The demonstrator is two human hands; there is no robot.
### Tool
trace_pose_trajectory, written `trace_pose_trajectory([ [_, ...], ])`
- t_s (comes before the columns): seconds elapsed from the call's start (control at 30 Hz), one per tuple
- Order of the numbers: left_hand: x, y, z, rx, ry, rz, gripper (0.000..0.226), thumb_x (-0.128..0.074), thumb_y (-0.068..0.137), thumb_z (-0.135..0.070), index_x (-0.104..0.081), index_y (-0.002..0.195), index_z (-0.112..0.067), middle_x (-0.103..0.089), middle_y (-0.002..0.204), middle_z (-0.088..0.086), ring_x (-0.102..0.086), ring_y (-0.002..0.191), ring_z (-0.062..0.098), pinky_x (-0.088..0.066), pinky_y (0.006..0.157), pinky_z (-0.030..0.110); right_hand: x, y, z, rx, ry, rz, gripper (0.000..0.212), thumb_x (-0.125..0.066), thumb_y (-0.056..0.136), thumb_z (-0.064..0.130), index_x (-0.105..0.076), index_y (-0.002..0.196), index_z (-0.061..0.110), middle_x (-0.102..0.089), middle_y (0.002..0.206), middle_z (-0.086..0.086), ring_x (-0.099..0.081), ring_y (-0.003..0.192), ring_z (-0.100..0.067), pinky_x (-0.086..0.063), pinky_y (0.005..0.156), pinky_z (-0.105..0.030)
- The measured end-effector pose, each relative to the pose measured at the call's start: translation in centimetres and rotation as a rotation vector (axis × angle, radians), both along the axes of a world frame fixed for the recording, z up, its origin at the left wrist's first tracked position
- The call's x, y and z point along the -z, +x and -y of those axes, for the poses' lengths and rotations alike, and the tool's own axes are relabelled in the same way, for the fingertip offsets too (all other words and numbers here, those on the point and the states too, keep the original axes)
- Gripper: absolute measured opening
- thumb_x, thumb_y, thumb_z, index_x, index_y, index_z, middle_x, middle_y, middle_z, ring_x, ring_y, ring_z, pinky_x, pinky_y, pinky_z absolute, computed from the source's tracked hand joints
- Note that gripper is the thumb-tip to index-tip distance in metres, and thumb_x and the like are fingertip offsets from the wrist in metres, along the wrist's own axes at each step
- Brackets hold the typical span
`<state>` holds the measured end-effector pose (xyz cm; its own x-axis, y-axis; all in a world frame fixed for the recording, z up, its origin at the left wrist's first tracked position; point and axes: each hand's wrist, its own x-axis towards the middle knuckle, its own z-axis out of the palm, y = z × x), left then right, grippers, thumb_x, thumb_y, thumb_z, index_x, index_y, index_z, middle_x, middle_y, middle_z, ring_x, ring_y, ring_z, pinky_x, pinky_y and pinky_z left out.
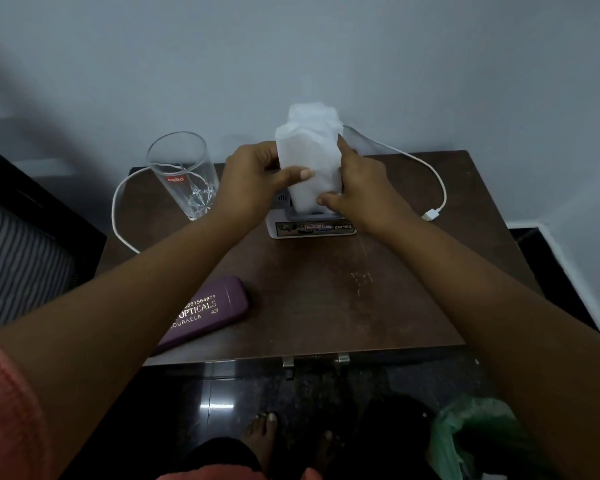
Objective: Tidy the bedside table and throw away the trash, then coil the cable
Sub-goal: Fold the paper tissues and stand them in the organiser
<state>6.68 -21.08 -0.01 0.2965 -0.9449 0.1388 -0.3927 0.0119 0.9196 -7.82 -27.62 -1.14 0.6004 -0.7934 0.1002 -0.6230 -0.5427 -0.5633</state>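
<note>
Both the left hand and right hand pinch the folded white tissue wad upright in its white box near the bedside table's back edge, so tidying looks early, with the white cable uncoiled along that edge.

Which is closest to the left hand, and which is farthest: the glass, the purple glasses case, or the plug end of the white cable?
From the left hand, in the head view:
1. Glass: just left of the hand, at the table's back.
2. Purple glasses case: nearer the person, at the front left edge.
3. Cable plug: far across, on the right, beyond the right hand.
</note>
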Motion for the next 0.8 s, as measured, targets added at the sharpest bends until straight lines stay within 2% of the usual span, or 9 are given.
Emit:
trace_pose_trajectory([
  [0.07, 0.2, 0.1, 0.2, -0.016, 0.012, 0.050, 0.020, -0.073, 0.077, -0.015, -0.071, 0.095, -0.009, -0.071, 0.087, 0.001, -0.062, 0.067, -0.010, -0.053, 0.070, 0.017, -0.1, -0.1, 0.0, -0.009, 0.048, 0.123, 0.075, -0.071, 0.074, 0.023, -0.031, 0.138, 0.019, -0.062, 0.113, -0.011, -0.056, 0.108, -0.029, -0.041, 0.098, -0.050],
  [0.13, 0.3, 0.6, 0.5, -0.029, 0.019, 0.082, 0.016, -0.073, 0.077, -0.016, -0.070, 0.084, -0.003, -0.070, 0.080, 0.012, -0.059, 0.066, 0.003, -0.052, 0.066, 0.028, -0.2, -0.3, 0.3, 0.025, 0.061, 0.219, 0.067, -0.071, 0.071, 0.028, -0.040, 0.130, 0.021, -0.065, 0.108, -0.005, -0.059, 0.104, -0.024, -0.042, 0.093, -0.053],
  [0.2, 0.3, 1.0, 0.7, -0.038, 0.018, 0.118, 0.024, -0.073, 0.077, -0.019, -0.064, 0.070, 0.002, -0.055, 0.065, 0.016, -0.047, 0.062, 0.012, -0.042, 0.057, 0.031, -0.1, -0.4, 0.5, 0.059, 0.027, 0.191, 0.064, -0.070, 0.073, 0.032, -0.043, 0.130, 0.022, -0.065, 0.112, -0.002, -0.057, 0.108, -0.023, -0.038, 0.095, -0.053],
  [0.27, 0.2, 1.3, 0.9, -0.036, 0.014, 0.121, 0.030, -0.074, 0.076, -0.021, -0.062, 0.072, 0.006, -0.047, 0.065, 0.013, -0.041, 0.063, 0.015, -0.036, 0.059, 0.029, 0.2, -0.2, 0.5, 0.062, -0.015, 0.132, 0.063, -0.069, 0.075, 0.034, -0.044, 0.132, 0.023, -0.064, 0.115, -0.002, -0.053, 0.113, -0.023, -0.034, 0.097, -0.050],
  [0.43, 0.3, 1.6, 0.9, -0.056, 0.021, 0.128, 0.030, -0.075, 0.075, -0.024, -0.067, 0.083, 0.005, -0.064, 0.075, 0.023, -0.053, 0.068, 0.019, -0.051, 0.067, 0.038, 0.1, 0.1, 0.3, 0.074, -0.068, 0.038, 0.060, -0.068, 0.077, 0.040, -0.045, 0.130, 0.026, -0.063, 0.116, -0.001, -0.047, 0.119, -0.021, -0.029, 0.095, -0.044],
  [0.53, 0.7, 1.8, 0.5, -0.087, 0.025, 0.090, 0.019, -0.076, 0.074, -0.023, -0.072, 0.084, -0.007, -0.072, 0.083, 0.014, -0.063, 0.073, 0.015, -0.055, 0.076, 0.039, -0.6, -0.3, 0.7, 0.094, 0.000, 0.173, 0.047, -0.069, 0.075, 0.037, -0.051, 0.117, 0.028, -0.065, 0.109, 0.004, -0.053, 0.112, -0.021, -0.032, 0.096, -0.047],
  [0.63, 1.3, 1.6, 0.4, -0.093, 0.056, 0.151, 0.023, -0.076, 0.073, -0.027, -0.072, 0.080, -0.005, -0.071, 0.081, 0.016, -0.057, 0.066, 0.011, -0.051, 0.067, 0.030, -0.2, -0.2, 0.7, 0.091, -0.020, 0.081, 0.047, -0.068, 0.077, 0.038, -0.050, 0.119, 0.029, -0.064, 0.114, 0.005, -0.052, 0.114, -0.021, -0.025, 0.084, -0.037],
  [0.73, 1.4, 1.2, 0.0, -0.112, 0.038, 0.208, 0.017, -0.076, 0.073, -0.029, -0.073, 0.081, -0.014, -0.071, 0.083, 0.002, -0.060, 0.069, 0.002, -0.048, 0.066, 0.018, 0.1, -0.4, 0.4, 0.092, -0.037, 0.052, 0.049, -0.068, 0.076, 0.040, -0.048, 0.120, 0.030, -0.062, 0.115, 0.007, -0.052, 0.113, -0.019, -0.020, 0.079, -0.034],
  [0.8, 1.3, 1.2, -0.2, -0.138, 0.009, 0.228, 0.018, -0.077, 0.071, -0.030, -0.074, 0.083, -0.015, -0.070, 0.087, -0.001, -0.064, 0.079, 0.010, -0.053, 0.073, 0.028, -0.2, -0.7, 0.4, 0.122, -0.013, 0.108, 0.044, -0.069, 0.076, 0.035, -0.049, 0.115, 0.030, -0.064, 0.106, 0.009, -0.054, 0.108, -0.018, -0.019, 0.078, -0.033],
])
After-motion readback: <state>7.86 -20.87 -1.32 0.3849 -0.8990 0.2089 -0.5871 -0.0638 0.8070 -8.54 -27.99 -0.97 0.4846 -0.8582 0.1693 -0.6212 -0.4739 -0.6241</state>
